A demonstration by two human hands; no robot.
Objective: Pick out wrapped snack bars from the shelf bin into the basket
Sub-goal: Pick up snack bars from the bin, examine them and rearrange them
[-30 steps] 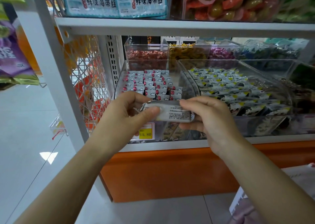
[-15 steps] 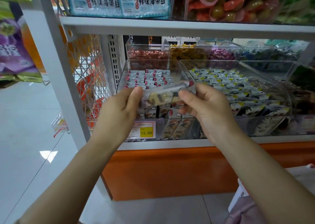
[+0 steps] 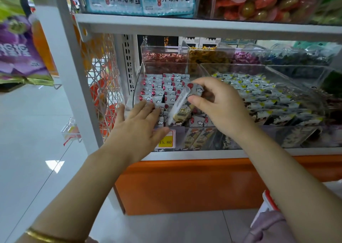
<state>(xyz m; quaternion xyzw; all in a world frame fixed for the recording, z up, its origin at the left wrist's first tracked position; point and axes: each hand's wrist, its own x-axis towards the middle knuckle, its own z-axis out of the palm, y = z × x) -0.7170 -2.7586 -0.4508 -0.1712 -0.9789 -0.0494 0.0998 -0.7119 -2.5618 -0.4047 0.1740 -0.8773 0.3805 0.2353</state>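
A clear shelf bin holds several grey wrapped snack bars with red marks. My right hand pinches one wrapped snack bar by its upper end; the bar hangs tilted over the front of the bin. My left hand holds nothing, its fingers straight and spread, with the fingertips at the bin's front left corner over the bars. I cannot make out a basket for certain.
To the right stands a second clear bin of yellow-marked bars. A yellow price tag sits on the bin front. The upper shelf edge runs overhead; the orange base is below. A white and red object shows bottom right.
Both hands held the bar by its ends before. My left hand has let go and dropped to the bin's front left; my right hand now holds the bar alone, tilted steeper.
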